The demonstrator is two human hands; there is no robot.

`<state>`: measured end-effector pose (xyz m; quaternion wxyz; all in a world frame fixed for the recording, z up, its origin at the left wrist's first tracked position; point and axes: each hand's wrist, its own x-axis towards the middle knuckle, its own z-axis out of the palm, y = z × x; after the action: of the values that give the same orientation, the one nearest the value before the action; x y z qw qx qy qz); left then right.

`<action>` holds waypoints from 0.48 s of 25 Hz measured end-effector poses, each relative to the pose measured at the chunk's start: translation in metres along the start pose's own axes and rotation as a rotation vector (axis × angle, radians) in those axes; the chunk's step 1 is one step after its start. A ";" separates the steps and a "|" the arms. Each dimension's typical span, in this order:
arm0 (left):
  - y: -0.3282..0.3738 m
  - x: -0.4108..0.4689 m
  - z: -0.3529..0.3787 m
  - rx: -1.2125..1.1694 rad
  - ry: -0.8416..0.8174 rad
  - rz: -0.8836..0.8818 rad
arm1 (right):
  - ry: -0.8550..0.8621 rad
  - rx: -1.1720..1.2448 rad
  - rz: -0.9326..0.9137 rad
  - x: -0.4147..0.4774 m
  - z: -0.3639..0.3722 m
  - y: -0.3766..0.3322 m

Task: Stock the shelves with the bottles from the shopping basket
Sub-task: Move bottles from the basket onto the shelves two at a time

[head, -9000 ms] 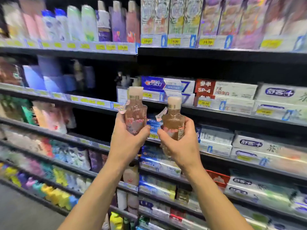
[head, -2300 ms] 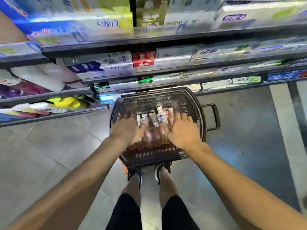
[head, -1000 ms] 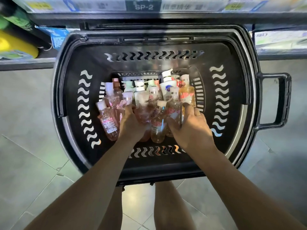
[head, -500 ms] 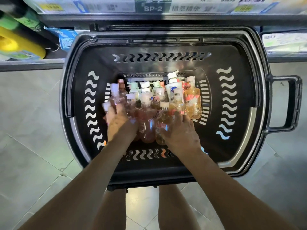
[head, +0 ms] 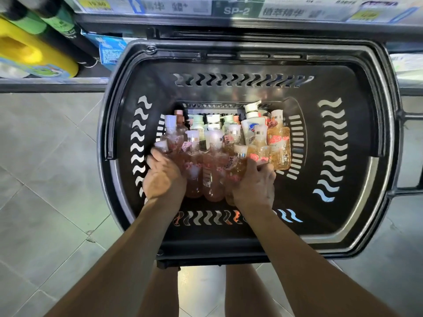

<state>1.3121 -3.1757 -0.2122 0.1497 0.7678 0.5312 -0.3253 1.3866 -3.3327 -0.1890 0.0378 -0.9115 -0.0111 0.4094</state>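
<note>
Bottles stand packed together, caps up, in the bottom of the black shopping basket. The basket sits on the tiled floor, hard against the foot of the shelves. Both hands are down among the bottles.

The left hand has its grip curled round a pink bottle at the left edge of the cluster; only the white cap shows above the knuckles. The right hand has its grip curled on an amber bottle at the near right. The palm hides how far the fingers wrap round it.

These look like clear hard-plastic bottles full of liquid, so I would expect them to be stiff, fairly weighty for their size, and smooth enough to slip in the hand. The best hold is probably round the body just under the shoulder, where the narrowing stops the bottle sliding down. The caps may twist or pop, and the paper tags at the necks would tear, so neither is a good place to lift from.

With the bottles pressed so close, a straight upward pull seems wise. A tilt could tip neighbours such as the white pump bottle behind.
</note>
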 end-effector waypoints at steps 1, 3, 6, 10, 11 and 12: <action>0.000 0.003 -0.001 0.020 -0.003 0.013 | 0.019 0.011 -0.010 -0.002 0.000 0.001; 0.003 0.006 -0.005 0.079 -0.065 0.070 | 0.049 0.028 -0.044 -0.007 0.002 0.003; 0.002 0.006 -0.008 0.092 -0.145 0.104 | 0.069 0.068 -0.128 -0.011 0.005 0.006; -0.002 -0.005 -0.005 -0.132 -0.120 0.125 | 0.034 0.251 -0.160 -0.017 0.001 0.008; -0.004 -0.008 -0.004 -0.177 -0.120 0.145 | 0.008 0.311 -0.155 -0.020 -0.001 0.006; -0.005 -0.012 -0.007 -0.251 -0.119 0.164 | -0.016 0.381 -0.154 -0.024 -0.004 0.005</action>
<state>1.3069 -3.1781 -0.1989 0.3017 0.7632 0.4934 -0.2881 1.3736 -3.3390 -0.1695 0.2407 -0.8811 -0.0033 0.4072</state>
